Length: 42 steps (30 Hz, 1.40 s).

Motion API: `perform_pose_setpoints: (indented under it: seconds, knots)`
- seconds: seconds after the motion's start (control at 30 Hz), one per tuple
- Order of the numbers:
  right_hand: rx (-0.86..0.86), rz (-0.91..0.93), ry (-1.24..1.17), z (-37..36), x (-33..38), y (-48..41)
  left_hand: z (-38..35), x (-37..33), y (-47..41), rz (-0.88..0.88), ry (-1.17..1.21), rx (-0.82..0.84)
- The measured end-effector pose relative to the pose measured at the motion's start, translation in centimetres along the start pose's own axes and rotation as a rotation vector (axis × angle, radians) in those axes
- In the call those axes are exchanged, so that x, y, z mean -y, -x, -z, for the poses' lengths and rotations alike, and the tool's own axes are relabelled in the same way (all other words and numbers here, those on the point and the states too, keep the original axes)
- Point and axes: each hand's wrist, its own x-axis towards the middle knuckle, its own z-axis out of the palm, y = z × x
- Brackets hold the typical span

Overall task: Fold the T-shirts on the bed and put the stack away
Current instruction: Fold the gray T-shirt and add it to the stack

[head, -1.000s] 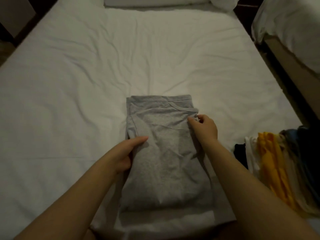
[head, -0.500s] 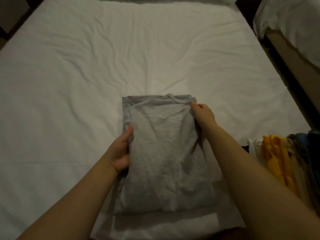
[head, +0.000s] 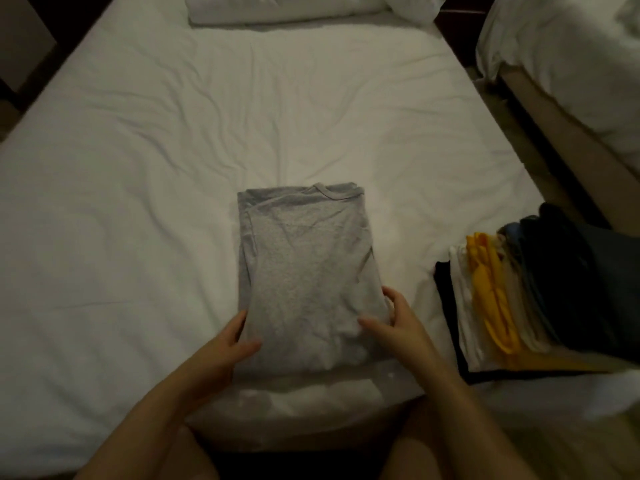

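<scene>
Head view. Grey T-shirt (head: 304,271), folded narrow, bed (head: 138,168) centre; your left hand (head: 239,337) and right hand (head: 398,323) pinch its near corners. Step, likely: crosswise fold. Next: carry hem to collar evenly. Stack (head: 519,292): bed's right edge.

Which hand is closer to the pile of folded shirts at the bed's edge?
Right. The right hand holds the grey T-shirt at its near right edge, on the side toward the pile of folded shirts; the left hand holds the opposite edge, farther off.
</scene>
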Motion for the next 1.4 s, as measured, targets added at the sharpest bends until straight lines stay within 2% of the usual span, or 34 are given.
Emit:
perform_pose_setpoints:
  seconds: [0.1, 0.17, 0.3, 0.4, 0.5, 0.6, 0.7, 0.8, 0.83, 0.93, 1.03, 1.1, 1.17, 1.23, 1.4]
  knots:
    - [-0.06, -0.019, 0.156, -0.4, -2.8, 2.7, 0.1, 1.7, 0.9, -0.1, -0.431, -0.13]
    - [-0.127, -0.033, 0.147, -0.5, -3.6, 3.7, 0.2, 2.9, 1.4, -0.163, -0.648, -0.211]
    - [-0.223, 0.015, 0.133, -0.8, -3.7, 5.3, -0.9, 4.2, 2.3, -0.237, -0.776, -0.383]
    - [-0.227, 0.175, 0.229, -1.5, -3.6, 7.3, -1.6, 4.4, 3.9, -0.365, -0.765, -0.481]
    - [-0.213, 0.293, 0.293, -1.8, -4.3, 8.9, -1.1, 5.2, 5.3, -0.4, -0.88, -0.472]
    - [-0.255, 0.369, 0.377, -1.5, -4.0, 12.0, -0.8, 6.1, 7.2, -0.411, -0.877, -0.409]
    - [-0.174, 0.341, 0.571, -0.6, -3.6, 16.1, -0.8, 7.2, 9.1, -0.422, -0.927, -0.342]
    - [-0.167, 0.384, 0.638, -0.3, -4.8, 18.3, -1.4, 8.4, 11.7, -0.393, -1.063, -0.293]
    - [-0.15, 0.392, 0.74, -0.4, -5.0, 18.9, -1.5, 8.8, 12.4, -0.396, -1.142, -0.285]
    - [-0.142, 0.49, 1.026, -0.7, -6.4, 19.7, -2.5, 9.4, 14.6, -0.678, -1.395, -0.374]
    - [-0.241, 0.601, 1.043, -0.7, -7.0, 19.9, -3.9, 8.6, 17.1, -0.934, -1.603, -0.565]
    - [-0.263, 0.632, 0.993, -0.4, -7.4, 19.2, -3.4, 8.8, 16.8, -0.885, -1.491, -0.518]
    - [-0.285, 0.675, 0.874, 0.2, -7.7, 18.1, -1.7, 9.2, 15.2, -0.791, -1.174, -0.541]
    - [-0.269, 0.666, 0.645, 0.6, -7.4, 16.7, -1.4, 8.2, 14.5, -0.686, -0.84, -0.576]
    - [-0.277, 0.51, -0.069, -0.3, -2.0, 13.7, -4.6, 3.5, 11.7, -0.695, -0.442, -0.665]
